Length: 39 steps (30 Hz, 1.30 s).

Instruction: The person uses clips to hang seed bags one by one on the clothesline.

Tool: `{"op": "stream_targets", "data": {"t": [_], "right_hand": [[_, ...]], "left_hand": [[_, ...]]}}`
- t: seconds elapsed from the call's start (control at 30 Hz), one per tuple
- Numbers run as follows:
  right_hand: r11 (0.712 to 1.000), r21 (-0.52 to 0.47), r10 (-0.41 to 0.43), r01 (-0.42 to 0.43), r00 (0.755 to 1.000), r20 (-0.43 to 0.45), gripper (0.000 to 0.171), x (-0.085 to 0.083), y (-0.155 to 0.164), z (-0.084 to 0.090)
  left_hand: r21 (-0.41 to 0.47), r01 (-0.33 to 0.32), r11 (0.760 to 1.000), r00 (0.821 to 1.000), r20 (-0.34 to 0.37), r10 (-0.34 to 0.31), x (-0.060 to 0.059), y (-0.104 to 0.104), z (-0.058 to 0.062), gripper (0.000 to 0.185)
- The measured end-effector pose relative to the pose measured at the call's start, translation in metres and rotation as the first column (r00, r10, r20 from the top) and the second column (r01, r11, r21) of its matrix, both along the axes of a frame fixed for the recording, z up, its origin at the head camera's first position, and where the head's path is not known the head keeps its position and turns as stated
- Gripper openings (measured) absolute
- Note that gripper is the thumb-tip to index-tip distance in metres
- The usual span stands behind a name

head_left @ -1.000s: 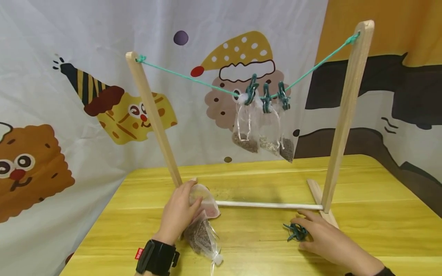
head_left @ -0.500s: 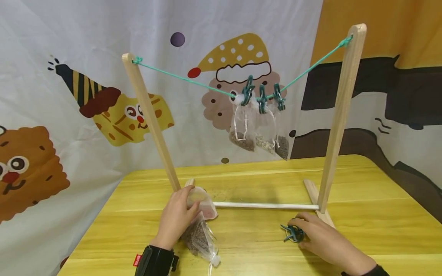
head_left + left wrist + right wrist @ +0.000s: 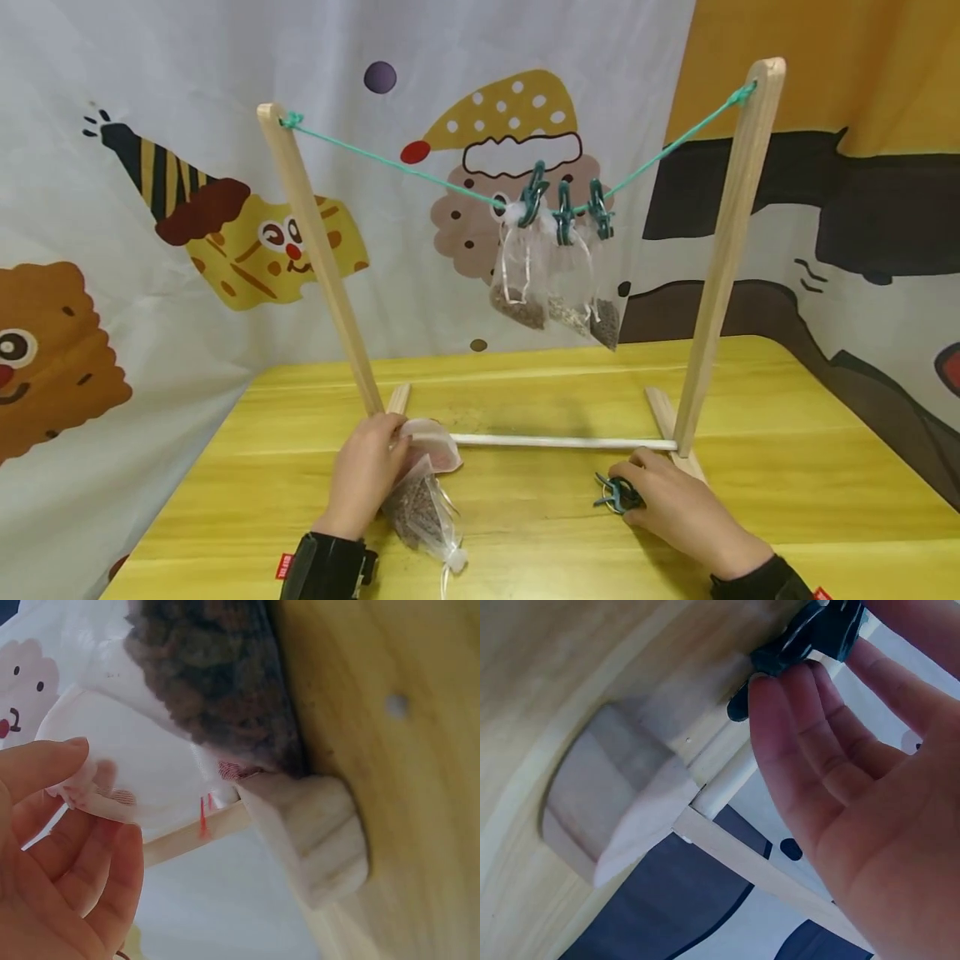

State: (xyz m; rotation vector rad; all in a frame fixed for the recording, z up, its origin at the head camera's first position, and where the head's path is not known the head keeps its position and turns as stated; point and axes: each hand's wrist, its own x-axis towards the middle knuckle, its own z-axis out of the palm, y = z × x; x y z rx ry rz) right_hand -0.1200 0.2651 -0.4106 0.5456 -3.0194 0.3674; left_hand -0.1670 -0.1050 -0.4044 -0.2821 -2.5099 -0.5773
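My left hand (image 3: pixel 396 435) lies at the foot of the left post and pinches the rim of a sheer pouch with pink filling (image 3: pixel 435 448); the left wrist view shows the thin fabric (image 3: pixel 127 780) held between my fingertips (image 3: pixel 52 757). A second pouch of brown seeds (image 3: pixel 417 510) lies just below it on the table. My right hand (image 3: pixel 632 485) rests by the right post, its fingers closed around a dark green clip (image 3: pixel 613 493). That clip (image 3: pixel 817 634) sits at my fingertips (image 3: pixel 780 705) in the right wrist view.
A wooden rack stands on the yellow table (image 3: pixel 525 542): two slanted posts (image 3: pixel 315 250), a white dowel (image 3: pixel 562 442) and a green cord (image 3: pixel 420 173). Three clips (image 3: pixel 562 208) hold sheer pouches (image 3: pixel 536 279) on the cord. A cartoon-print cloth (image 3: pixel 150 208) hangs behind.
The head view has shifted a little to the right. My right hand's fingers have drawn in over the green clip. My left hand stays on the pouch by the post.
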Motion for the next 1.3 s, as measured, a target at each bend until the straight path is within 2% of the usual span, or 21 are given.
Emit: {"op": "stream_targets", "data": {"t": [0.23, 0.43, 0.6, 0.8, 1.03, 1.3], "right_hand": [[0.996, -0.032, -0.083, 0.085, 0.995, 0.046, 0.049, -0.004, 0.000, 0.010], [0.991, -0.097, -0.084, 0.094, 0.992, 0.098, 0.049, -0.009, -0.006, 0.018], [0.995, -0.068, -0.066, 0.074, 0.992, 0.108, 0.046, -0.009, -0.004, 0.017], [0.994, -0.026, -0.097, 0.103, 0.980, 0.171, 0.041, -0.008, 0.001, 0.013], [0.998, 0.002, -0.060, 0.060, 0.997, 0.049, 0.036, -0.005, 0.005, 0.007], [0.998, 0.024, -0.059, 0.060, 0.997, -0.056, 0.035, -0.004, 0.009, -0.001]], "left_hand": [[-0.002, 0.014, 1.000, 0.999, -0.033, -0.014, 0.007, -0.002, 0.010, 0.017], [-0.011, 0.015, 1.000, 0.995, -0.102, -0.016, 0.010, -0.005, 0.022, 0.020], [0.011, 0.047, 0.999, 0.991, -0.124, -0.046, 0.012, -0.005, 0.032, 0.019], [0.025, 0.056, 0.998, 0.986, -0.157, -0.051, 0.017, -0.003, 0.042, 0.020], [0.042, 0.067, 0.997, 0.983, -0.172, -0.059, 0.022, -0.004, 0.051, 0.021], [0.037, 0.084, 0.996, 0.985, -0.153, -0.077, 0.026, -0.002, 0.056, 0.021]]}}
